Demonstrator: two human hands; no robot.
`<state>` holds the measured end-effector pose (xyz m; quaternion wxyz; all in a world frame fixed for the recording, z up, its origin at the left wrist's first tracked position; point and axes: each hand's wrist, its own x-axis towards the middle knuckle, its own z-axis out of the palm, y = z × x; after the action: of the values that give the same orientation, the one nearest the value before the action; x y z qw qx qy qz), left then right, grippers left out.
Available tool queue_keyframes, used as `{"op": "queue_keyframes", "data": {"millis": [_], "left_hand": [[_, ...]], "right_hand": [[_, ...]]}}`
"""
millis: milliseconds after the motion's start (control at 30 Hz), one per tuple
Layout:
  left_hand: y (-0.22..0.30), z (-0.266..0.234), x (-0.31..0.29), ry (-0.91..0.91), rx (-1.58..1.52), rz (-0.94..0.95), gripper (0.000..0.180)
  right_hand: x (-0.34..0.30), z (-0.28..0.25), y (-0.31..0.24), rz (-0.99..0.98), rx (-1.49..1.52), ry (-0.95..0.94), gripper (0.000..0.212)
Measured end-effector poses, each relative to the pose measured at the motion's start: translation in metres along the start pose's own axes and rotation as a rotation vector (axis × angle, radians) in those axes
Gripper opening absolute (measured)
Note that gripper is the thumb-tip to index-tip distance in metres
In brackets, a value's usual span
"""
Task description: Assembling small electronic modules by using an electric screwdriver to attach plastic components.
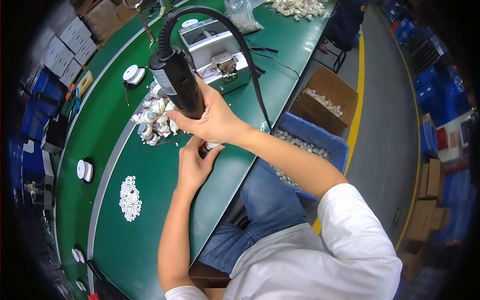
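Observation:
My right hand (220,116) is closed around a black electric screwdriver (176,82), whose thick cable loops up from its top end. The tool's lower tip is hidden behind my hands. Just below it, the fingers of my left hand (194,165) pinch a small white part (212,145), mostly covered by the fingers. Beside both hands, to their left, lies a pile of small white motor assemblies (154,117) with thin red wires. Closer to me on the green bench is a flat heap of small white rings (130,199).
A metal fixture (220,55) stands beyond my hands, near a clear bag of small parts (243,17). White spools (134,74) lie on the green strip at the left. Right of the bench are a blue bin (335,145) and a cardboard box (345,95) holding white parts.

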<state>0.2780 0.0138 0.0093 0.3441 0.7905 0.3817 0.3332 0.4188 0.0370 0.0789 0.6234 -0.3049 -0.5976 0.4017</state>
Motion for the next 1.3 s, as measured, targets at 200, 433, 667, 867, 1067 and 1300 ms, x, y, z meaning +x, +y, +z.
{"op": "queue_keyframes", "data": {"millis": [200, 433, 667, 867, 1067, 1300], "left_hand": [[0.003, -0.006, -0.003, 0.01, -0.13, 0.001, 0.058], [0.059, -0.057, 0.014, 0.397, 0.281, 0.064, 0.047], [0.076, -0.098, 0.044, 0.518, -0.246, 0.171, 0.04], [0.102, -0.08, 0.033, 0.345, -0.225, 0.138, 0.041], [0.131, 0.025, -0.028, -0.228, -0.27, 0.034, 0.046], [0.145, 0.096, -0.045, -0.499, 0.109, 0.272, 0.065]], "right_hand": [[-0.004, -0.039, -0.04, -0.02, -0.004, 0.231, 0.045], [-0.024, -0.123, -0.089, -0.092, -0.373, 0.267, 0.046], [-0.047, -0.136, -0.105, -0.081, -0.484, 0.275, 0.047], [-0.061, -0.123, -0.1, 0.002, -0.445, 0.24, 0.043], [-0.056, -0.14, -0.095, -0.092, -0.496, 0.262, 0.046], [-0.078, -0.166, -0.075, -0.098, -0.675, 0.171, 0.056]]}}
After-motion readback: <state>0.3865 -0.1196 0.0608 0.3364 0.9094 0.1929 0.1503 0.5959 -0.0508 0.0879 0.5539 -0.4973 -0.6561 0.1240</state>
